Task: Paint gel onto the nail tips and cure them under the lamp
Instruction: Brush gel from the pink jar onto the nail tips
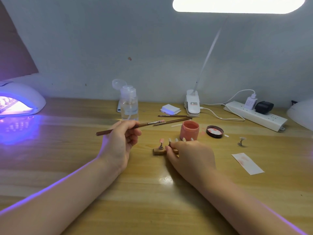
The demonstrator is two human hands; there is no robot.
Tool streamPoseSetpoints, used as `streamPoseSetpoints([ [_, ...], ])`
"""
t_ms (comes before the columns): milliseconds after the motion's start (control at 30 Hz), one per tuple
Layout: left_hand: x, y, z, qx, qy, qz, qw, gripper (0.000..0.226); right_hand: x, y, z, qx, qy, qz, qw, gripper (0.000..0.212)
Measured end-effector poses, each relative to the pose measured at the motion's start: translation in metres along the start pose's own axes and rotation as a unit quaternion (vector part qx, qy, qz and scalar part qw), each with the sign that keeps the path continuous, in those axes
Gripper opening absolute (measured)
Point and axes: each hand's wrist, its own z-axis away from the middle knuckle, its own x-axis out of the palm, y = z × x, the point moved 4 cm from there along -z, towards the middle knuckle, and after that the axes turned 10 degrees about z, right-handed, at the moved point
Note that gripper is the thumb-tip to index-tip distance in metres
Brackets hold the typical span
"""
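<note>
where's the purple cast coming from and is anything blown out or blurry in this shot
Head view: the white dome curing lamp glows violet, tinting the wooden table and edging both forearms; the oblong desk lamp head is blown out to white, with a glare patch on the table near the right hand; the small nail tips look soft; wide-angle bending stretches the edges.

Left hand point(121, 141) raised, fingers curled in a pinch; right hand point(189, 155) lowered, fingertips seemingly pinching.

Glossy wooden desk point(152, 200); clear plastic bottle point(129, 106); metal stand point(240, 142).
</note>
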Motion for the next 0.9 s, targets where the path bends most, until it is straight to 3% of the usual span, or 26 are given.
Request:
streamPoseSetpoints([
  [300,0.000,0.001,0.003,-0.003,-0.002,0.007,1.000,0.018,-0.001,0.000,-0.001,-0.008,-0.005,-0.018,1.000,0.039],
  [567,0.004,0.004,0.006,0.042,-0.047,-0.011,0.998,0.020,-0.009,0.000,0.005,-0.003,0.084,-0.092,0.992,0.022],
  [700,0.009,0.010,0.013,0.087,-0.097,-0.046,0.990,0.016,-0.020,0.010,0.008,0.019,0.135,-0.231,0.963,0.007],
  [900,0.023,0.014,0.041,0.197,-0.174,-0.182,0.947,0.016,-0.017,0.030,0.003,0.123,0.141,-0.421,0.888,0.008],
])
